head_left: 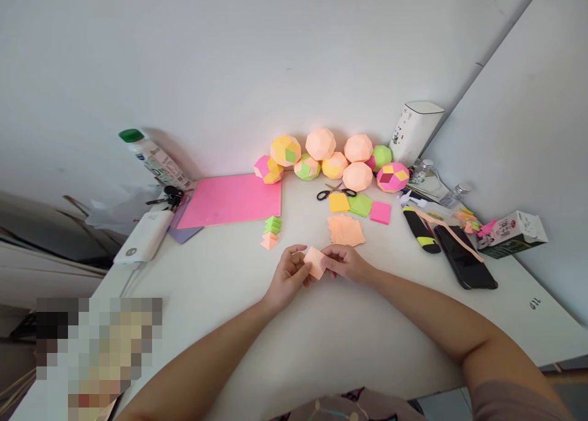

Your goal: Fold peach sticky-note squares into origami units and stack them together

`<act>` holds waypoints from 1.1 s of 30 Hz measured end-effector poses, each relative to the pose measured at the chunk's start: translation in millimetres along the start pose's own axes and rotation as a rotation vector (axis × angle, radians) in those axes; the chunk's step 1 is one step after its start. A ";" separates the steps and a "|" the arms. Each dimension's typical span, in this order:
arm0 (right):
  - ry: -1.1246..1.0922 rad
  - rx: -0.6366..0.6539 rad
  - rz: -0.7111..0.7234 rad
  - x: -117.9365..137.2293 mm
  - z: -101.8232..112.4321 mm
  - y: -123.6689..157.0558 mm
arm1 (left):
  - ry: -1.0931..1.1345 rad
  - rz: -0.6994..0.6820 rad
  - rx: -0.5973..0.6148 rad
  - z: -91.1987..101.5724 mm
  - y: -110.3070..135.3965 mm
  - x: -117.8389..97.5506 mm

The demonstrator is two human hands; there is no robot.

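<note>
Between my two hands is a small peach paper square (315, 263), turned so a corner points up. My left hand (293, 271) pinches its left side with thumb and fingers. On the other side, my right hand (345, 262) grips the right edge, thumb on top. Just beyond lies a fanned stack of peach paper sheets (346, 230). Folded green paper pieces (272, 225) and folded peach pieces (269, 241) stand in a short row to the left. Behind the stack are yellow (339, 203), green (361, 205) and pink paper squares (380, 212).
Several faceted paper balls (320, 144) are piled against the wall. Black-handled scissors (337, 192) lie before them. A pink board (232, 200) is at left, beside a white power bank (144, 236). A phone (465, 257), a cutter (421, 230) and a milk carton (513, 234) are at right.
</note>
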State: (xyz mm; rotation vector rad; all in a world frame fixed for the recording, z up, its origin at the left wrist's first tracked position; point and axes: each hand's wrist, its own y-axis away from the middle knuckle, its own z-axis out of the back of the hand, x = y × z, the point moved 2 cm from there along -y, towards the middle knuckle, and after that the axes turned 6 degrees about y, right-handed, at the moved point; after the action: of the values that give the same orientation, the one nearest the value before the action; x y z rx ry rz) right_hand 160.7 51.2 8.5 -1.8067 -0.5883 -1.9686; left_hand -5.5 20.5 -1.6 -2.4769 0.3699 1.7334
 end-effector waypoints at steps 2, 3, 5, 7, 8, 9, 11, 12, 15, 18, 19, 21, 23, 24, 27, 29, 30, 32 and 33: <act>-0.008 -0.022 0.000 -3.2 0.0 -0.5 | 0.004 -0.011 -0.027 0.7 0.5 -0.8; -0.004 -0.033 0.001 -4.7 0.1 -0.6 | 0.008 -0.013 -0.038 1.0 0.7 -1.0; 0.014 -0.047 0.011 -7.0 0.3 -0.7 | 0.010 0.003 -0.033 1.4 1.2 -0.6; 0.032 -0.049 0.030 -8.0 0.2 -0.4 | -0.017 0.044 -0.004 1.4 1.9 0.6; 0.037 -0.046 0.039 -8.3 0.1 -0.3 | -0.040 0.066 0.006 1.5 2.2 1.3; 0.038 -0.045 0.045 -8.5 0.1 -0.1 | -0.066 0.086 0.008 1.6 2.6 1.8; 0.036 -0.044 0.049 -9.0 0.2 0.1 | -0.111 0.106 -0.003 1.8 3.1 2.0; 0.037 -0.044 0.046 -9.4 0.3 0.1 | -0.126 0.108 -0.010 1.8 3.3 1.6; 0.045 -0.048 0.032 -10.6 0.5 0.0 | -0.146 0.102 -0.015 1.2 3.3 0.4; 0.057 -0.058 0.036 -11.2 0.5 -0.1 | -0.147 0.105 -0.015 0.9 3.3 0.2; 0.063 -0.061 0.039 -11.2 0.4 0.0 | -0.149 0.108 -0.016 1.0 3.3 0.3; 0.073 -0.064 0.040 -11.2 0.1 0.0 | -0.156 0.115 -0.019 1.0 3.5 0.4; 0.078 -0.067 0.041 -11.4 0.0 0.1 | -0.165 0.120 -0.023 0.8 3.6 0.1; 0.079 -0.068 0.043 -11.7 0.0 0.1 | -0.167 0.120 -0.026 0.7 3.5 -0.1; 0.078 -0.065 0.047 -13.0 0.1 -0.1 | -0.161 0.116 -0.033 0.6 3.3 -0.4; 0.077 -0.066 0.048 -13.9 0.2 -0.2 | -0.150 0.110 -0.036 1.2 2.9 0.4; 0.075 -0.066 0.048 -14.2 0.2 -0.2 | -0.142 0.106 -0.034 1.6 2.7 1.1; 0.072 -0.065 0.048 -14.3 0.1 -0.1 | -0.130 0.092 -0.024 2.3 2.2 2.5; 0.072 -0.064 0.047 -14.1 0.0 0.0 | -0.128 0.085 -0.019 2.5 2.0 3.0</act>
State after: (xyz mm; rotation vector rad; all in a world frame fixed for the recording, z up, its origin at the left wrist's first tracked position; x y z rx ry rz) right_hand 161.9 51.3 -5.5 -1.7619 -0.4616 -2.0327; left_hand -7.3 18.7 -5.2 -2.3802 0.4547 1.9247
